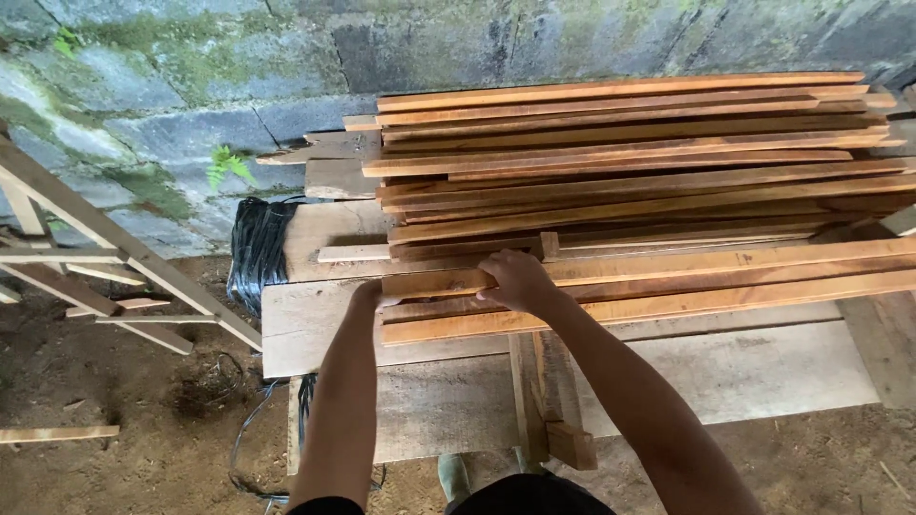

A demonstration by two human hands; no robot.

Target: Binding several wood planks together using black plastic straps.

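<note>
Both hands at near end of long reddish-brown wooden slat (pixel 668 277), axis running right; left hand (pixel 367 298) grip hidden, right hand (pixel 515 278) curled over it.

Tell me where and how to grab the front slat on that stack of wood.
Grip the front slat at its near-left end, where both hands already are: left hand at the end face, right hand curled over its top. Come from the open bench side; it is long and thin, and its right part runs out of view, so two spread hands would likely steady it.
</note>
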